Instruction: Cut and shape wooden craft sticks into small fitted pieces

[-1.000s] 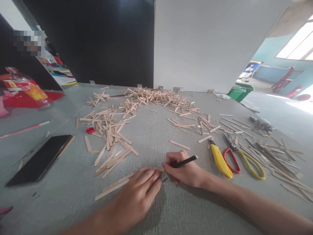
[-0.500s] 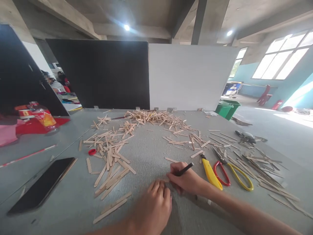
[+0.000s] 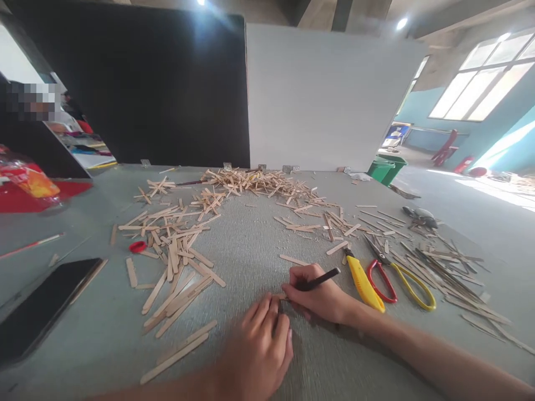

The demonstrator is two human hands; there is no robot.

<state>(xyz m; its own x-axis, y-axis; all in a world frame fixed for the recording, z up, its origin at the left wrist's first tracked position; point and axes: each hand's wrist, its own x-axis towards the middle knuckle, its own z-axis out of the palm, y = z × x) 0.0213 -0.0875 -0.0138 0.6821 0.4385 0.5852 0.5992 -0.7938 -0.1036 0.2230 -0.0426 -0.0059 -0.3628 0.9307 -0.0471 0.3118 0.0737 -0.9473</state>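
My right hand (image 3: 316, 292) is closed round a black pen (image 3: 320, 279), its fingers low over the tabletop. Beneath the fingertips of my left hand (image 3: 263, 340) lies a small wooden craft stick (image 3: 281, 297), held down on the table and mostly hidden by both hands. The pen's tip is out of sight behind my right fingers. Just beyond my hands another craft stick (image 3: 295, 260) rests flat. To the right of my right hand are a yellow utility knife (image 3: 363, 281) and a pair of scissors (image 3: 382, 262) with one red and one yellow handle, spread apart.
Loose craft sticks (image 3: 179, 250) cover the left and back of the table, with a red ring (image 3: 137, 247) among them. A phone (image 3: 50, 306) lies at left near a drink bottle (image 3: 31, 181). Thin strips (image 3: 438, 273) lie at right. Black and white boards (image 3: 326, 100) stand behind.
The view has tilted down and turned slightly right, so the table things sit higher or further left. Both hands stay together at the stick; the pen leans a little lower.
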